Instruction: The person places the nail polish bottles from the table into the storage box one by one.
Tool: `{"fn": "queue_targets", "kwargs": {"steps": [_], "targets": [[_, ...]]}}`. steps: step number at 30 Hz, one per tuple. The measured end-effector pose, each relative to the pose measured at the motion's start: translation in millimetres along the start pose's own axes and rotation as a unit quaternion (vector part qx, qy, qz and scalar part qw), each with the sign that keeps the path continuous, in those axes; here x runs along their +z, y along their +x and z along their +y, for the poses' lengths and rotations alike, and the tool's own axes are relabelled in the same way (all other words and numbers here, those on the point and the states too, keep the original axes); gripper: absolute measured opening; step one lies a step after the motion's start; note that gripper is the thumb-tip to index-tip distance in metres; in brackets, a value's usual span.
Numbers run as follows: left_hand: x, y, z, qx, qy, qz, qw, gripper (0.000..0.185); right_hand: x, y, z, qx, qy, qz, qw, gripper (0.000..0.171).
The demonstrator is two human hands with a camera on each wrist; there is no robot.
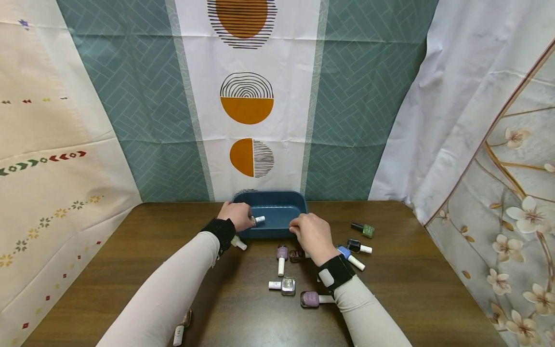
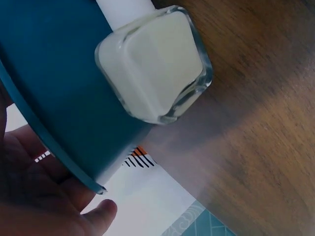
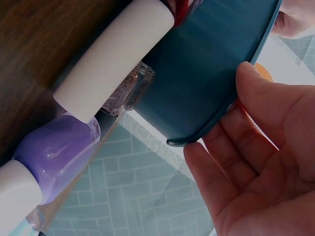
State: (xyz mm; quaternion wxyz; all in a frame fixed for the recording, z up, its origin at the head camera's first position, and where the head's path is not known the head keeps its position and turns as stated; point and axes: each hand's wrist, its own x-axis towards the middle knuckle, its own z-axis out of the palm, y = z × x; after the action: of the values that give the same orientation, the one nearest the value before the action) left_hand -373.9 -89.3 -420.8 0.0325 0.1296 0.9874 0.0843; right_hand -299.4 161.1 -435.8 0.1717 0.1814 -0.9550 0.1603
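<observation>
A blue bin (image 1: pixel 273 233) stands at the back of the table. My left hand (image 1: pixel 236 215) reaches over its left end and pinches a nail polish bottle (image 1: pixel 259 219) whose white cap points right; its body is mostly hidden by the fingers. Beneath that hand lies a cream nail polish bottle (image 2: pixel 152 64), close to the bin's outer wall. My right hand (image 1: pixel 313 236) grips the bin's front right rim, thumb (image 3: pixel 248 73) on the near side and fingers behind it. Below it are a dark red bottle (image 1: pixel 297 256) and a periwinkle bottle (image 3: pixel 59 152).
Nearer me lie mauve bottles (image 1: pixel 282 252) (image 1: pixel 310 299), a silver glitter bottle (image 1: pixel 288 286) and, far left, a brownish bottle (image 1: pixel 186 318). Right of my hand are a green bottle (image 1: pixel 368 231) and a black one (image 1: pixel 354 246). A patterned curtain (image 1: pixel 368 120) hangs behind the table (image 1: pixel 173 231).
</observation>
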Motion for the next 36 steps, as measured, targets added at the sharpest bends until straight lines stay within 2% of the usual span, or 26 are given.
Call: {"fn": "queue_targets", "kwargs": {"steps": [9, 14, 16, 25, 32, 36], "targets": [[2.2, 3.5, -4.2, 0.003, -0.006, -0.025, 0.9997, 0.035, 1, 0, 0, -0.002, 0.001, -0.001, 1.000, 0.006], [3.7, 3.7, -5.2, 0.009, -0.006, -0.018, 0.9998, 0.014, 2, 0, 0, -0.002, 0.003, -0.001, 1.000, 0.006], [2.4, 2.1, -3.5, 0.013, -0.005, -0.011, 0.9998, 0.012, 2, 0, 0, -0.001, 0.003, 0.000, 1.000, 0.006], [-4.5, -11.5, -0.1, 0.035, 0.018, 0.037, 0.9985, 0.044, 3, 1, 2, 0.001, 0.002, -0.003, 1.000, 0.007], [-6.1, -20.3, -7.3, 0.039, 0.001, 0.086, 0.9955, 0.063, 4, 2, 4, -0.001, 0.001, -0.004, 1.000, 0.007], [-8.5, -29.2, -8.7, 0.035, -0.019, 0.100, 0.9942, 0.072, 2, 1, 3, -0.001, 0.002, -0.004, 1.000, 0.007]]}}
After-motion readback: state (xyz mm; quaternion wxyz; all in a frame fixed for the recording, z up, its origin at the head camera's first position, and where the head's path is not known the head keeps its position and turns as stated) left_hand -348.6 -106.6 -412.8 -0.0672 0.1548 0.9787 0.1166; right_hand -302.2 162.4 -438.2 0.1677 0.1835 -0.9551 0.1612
